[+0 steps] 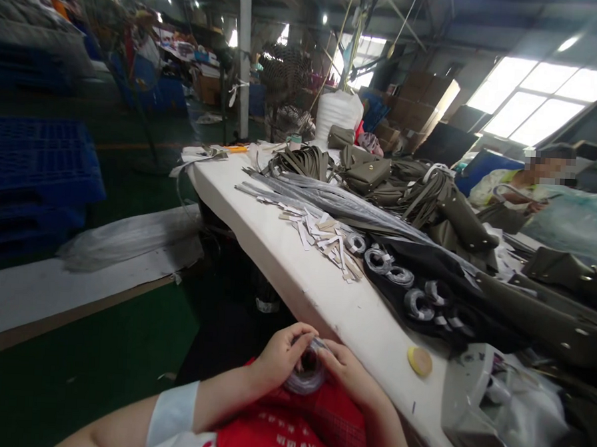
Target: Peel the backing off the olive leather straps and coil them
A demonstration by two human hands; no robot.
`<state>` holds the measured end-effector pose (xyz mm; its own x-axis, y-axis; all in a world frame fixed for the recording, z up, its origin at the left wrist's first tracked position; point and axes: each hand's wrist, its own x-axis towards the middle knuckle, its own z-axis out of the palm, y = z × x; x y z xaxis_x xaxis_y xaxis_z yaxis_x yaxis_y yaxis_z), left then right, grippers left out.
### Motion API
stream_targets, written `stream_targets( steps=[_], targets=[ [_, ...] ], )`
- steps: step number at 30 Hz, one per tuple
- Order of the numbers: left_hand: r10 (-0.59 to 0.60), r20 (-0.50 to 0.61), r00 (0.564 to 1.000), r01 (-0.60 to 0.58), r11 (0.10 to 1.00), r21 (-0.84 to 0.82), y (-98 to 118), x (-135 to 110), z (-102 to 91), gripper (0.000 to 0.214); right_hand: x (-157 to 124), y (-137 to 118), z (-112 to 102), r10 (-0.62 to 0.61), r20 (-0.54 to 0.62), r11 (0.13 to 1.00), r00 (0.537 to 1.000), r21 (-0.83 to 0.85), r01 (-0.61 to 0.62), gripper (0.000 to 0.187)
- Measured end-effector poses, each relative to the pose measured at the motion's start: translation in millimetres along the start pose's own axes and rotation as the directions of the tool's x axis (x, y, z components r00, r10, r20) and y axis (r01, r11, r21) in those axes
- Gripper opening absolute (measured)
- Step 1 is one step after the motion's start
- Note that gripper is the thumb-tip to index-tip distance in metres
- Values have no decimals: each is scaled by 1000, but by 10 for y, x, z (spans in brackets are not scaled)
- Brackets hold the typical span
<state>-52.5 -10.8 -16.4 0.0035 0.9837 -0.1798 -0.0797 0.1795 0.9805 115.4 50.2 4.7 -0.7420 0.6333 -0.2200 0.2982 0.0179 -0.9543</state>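
Note:
A coiled strap in clear plastic (306, 384) is held in front of the red apron, close to the table edge. My left hand (282, 355) closes on its left side, thumb and fingers meeting at the top of the ring. From the right, my right hand (345, 367) grips the same coil, its fingertips near a pale strip at the top. On the table beyond lie several similar coils (378, 259), some banded with white paper. Next to them is a pile of short white and beige paper strips (328, 237). Long plastic-wrapped straps (330, 197) stretch behind these.
The long white table (276, 266) runs diagonally, with olive bags (368, 177) heaped along its far side. A yellow tape roll (419, 362) and a white bin with plastic (465, 385) stand at the right. Another person (510, 188) works across the table. Blue pallets (36, 170) are at left.

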Motion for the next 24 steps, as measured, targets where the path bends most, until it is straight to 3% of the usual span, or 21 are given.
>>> stream_targets(
  steps=[2, 6, 10, 11, 13, 15, 17, 20, 24],
  targets=[
    [-23, 9, 1000, 24, 999, -45, -5, 71, -41, 53, 38, 29, 6, 19, -13, 1000, 1000, 1, -19, 49],
    [-89, 170, 981, 94, 995, -23, -64, 71, -131, 54, 80, 76, 57, 56, 93, 997, 994, -58, -51, 48],
    [-184, 128, 975, 174, 981, 88, -287, -95, -156, 59, 206, 81, 13, 87, 220, 971, 972, -237, -34, 39],
    [-199, 123, 972, 184, 976, 119, -337, -137, -159, 61, 277, 66, -57, 87, 175, 946, 981, -324, -26, 36],
    [-211, 132, 969, 187, 967, 171, -381, -203, -175, 63, 472, 16, -286, 20, -41, 851, 999, -523, -38, 34],
    [-202, 145, 969, 169, 963, 212, -348, -242, -196, 63, 714, -33, -604, -124, -310, 727, 943, -675, -126, 32],
    [-189, 165, 968, 144, 957, 252, -273, -259, -213, 59, 954, -43, -934, -189, -466, 660, 864, -712, -240, 36],
    [-200, 170, 965, 142, 943, 302, -181, -272, -219, 52, 1212, 35, -1283, -230, -586, 557, 777, -734, -388, 37],
    [-184, 194, 964, 106, 930, 352, -142, -293, -219, 44, 1349, 199, -1400, -194, -596, 420, 779, -768, -483, 30]
  ],
)
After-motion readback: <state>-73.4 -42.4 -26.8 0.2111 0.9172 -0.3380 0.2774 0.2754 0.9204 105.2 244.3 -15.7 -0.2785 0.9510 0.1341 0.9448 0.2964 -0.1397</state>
